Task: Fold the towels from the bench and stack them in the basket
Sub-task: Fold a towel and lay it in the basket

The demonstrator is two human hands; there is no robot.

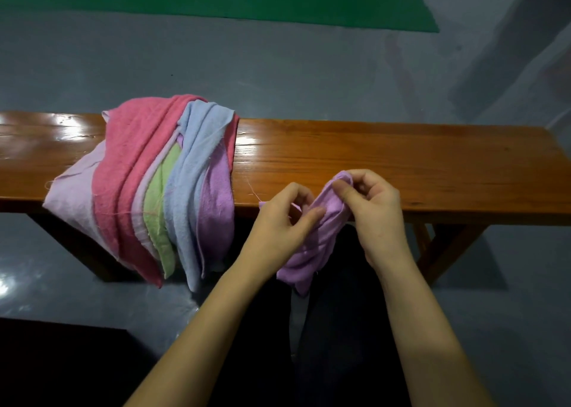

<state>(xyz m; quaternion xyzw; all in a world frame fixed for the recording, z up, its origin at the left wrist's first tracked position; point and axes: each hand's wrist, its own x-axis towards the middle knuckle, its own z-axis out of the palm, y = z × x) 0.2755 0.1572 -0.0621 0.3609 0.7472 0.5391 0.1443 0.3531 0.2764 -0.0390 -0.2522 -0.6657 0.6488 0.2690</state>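
We've got the purple towel [312,242] pinched in both hands, left [278,221] and right [370,208], at the bench's [401,159] near edge; it hangs straight down from our grip, pile [148,184] off left.

I note a purple towel [312,246] bunched and unfolded, its top edge raised at the near edge of the surface [386,159], the rest hanging down in loose folds. A pile of towels [148,184] lies draped over the surface's left part, spilling over the near edge: pale lilac, pink, green, light blue and purple layers, overlapping, none folded. I see no basket.
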